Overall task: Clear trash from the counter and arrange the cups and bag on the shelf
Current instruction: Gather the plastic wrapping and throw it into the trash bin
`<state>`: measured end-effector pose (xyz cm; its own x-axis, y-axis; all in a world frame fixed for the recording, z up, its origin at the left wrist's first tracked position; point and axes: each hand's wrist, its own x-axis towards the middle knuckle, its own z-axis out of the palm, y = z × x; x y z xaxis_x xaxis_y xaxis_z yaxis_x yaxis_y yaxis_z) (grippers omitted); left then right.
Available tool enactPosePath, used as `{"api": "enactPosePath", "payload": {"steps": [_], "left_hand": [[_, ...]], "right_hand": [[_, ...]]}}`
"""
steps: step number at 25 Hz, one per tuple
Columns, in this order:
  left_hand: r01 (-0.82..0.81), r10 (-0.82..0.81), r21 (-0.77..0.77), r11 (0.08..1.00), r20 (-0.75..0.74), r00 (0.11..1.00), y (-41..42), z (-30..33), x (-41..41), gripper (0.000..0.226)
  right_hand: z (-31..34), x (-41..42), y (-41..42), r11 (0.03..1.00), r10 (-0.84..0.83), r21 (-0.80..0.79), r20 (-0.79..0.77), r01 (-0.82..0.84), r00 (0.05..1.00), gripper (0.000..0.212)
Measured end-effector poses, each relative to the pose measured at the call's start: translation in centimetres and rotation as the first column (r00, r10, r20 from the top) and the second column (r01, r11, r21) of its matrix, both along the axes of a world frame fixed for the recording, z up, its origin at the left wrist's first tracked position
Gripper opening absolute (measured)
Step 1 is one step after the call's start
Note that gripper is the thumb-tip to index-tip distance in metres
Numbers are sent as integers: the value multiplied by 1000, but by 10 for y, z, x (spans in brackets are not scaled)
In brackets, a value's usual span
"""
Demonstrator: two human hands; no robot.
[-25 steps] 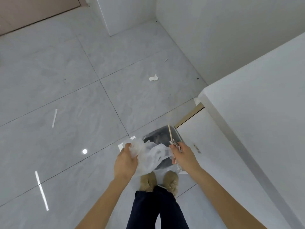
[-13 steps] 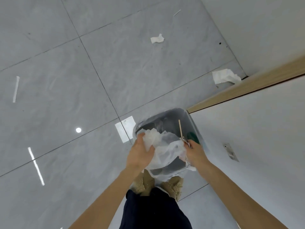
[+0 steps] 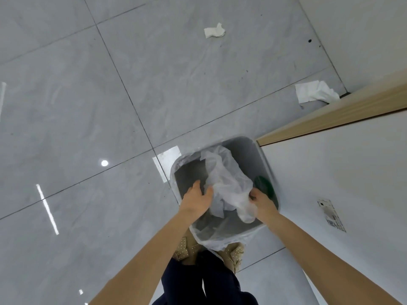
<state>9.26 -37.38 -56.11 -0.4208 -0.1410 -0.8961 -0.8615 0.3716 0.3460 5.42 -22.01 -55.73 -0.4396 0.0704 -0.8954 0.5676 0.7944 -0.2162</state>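
A grey trash bin (image 3: 267, 164) with a clear liner stands on the tiled floor below me, against a white cabinet. A crumpled white plastic and paper wad (image 3: 226, 181) hangs over the bin's opening. My left hand (image 3: 195, 202) is over the bin's near left side, fingers apart, with only the thumb touching the wad. On the wad's near right edge, my right hand (image 3: 263, 204) is pinched shut. A green round object (image 3: 264, 186) lies inside the bin beside my right hand.
Crumpled white paper scraps lie on the floor at the far middle (image 3: 214, 30) and by the cabinet corner (image 3: 315, 92). A flat white sheet (image 3: 167, 159) lies left of the bin. The white cabinet side (image 3: 341, 172) with a wooden strip (image 3: 330, 115) fills the right.
Both hands have moved down over the bin. My left hand has loosened from the wad, which now spreads into the bin. The wooden sticks held in my right hand are out of sight.
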Motion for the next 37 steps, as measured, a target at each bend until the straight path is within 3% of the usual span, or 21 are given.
{"api": "enactPosePath", "payload": {"steps": [3,8,12,17,27,31,37], "left_hand": [[61,-62,-23,998,-12,998,-1,25,7,54],[215,-220,-70,974,-67,973,-7,101,8,53],[494,-532,-290,820,-66,844,-14,180,9,57],[584,-670,-412,699,-93,736,-19,278,10,62],[596,-747,-487,639,-206,633,-28,438,25,61],[628,-807,-527,573,-231,543,-22,489,18,63],[637,-882,-613,467,-278,380,3,543,2,62]], "right_hand": [[26,2,-1,997,73,-22,29,-72,997,48],[97,5,3,977,197,-65,-89,-203,976,53],[174,10,1,900,428,29,-232,-434,873,58],[267,26,-7,827,561,150,-264,-542,784,62],[423,55,-12,838,544,202,-394,-507,741,64],[480,63,-7,857,501,164,-485,-489,716,64],[547,68,24,876,470,250,-634,-413,614,63]]}}
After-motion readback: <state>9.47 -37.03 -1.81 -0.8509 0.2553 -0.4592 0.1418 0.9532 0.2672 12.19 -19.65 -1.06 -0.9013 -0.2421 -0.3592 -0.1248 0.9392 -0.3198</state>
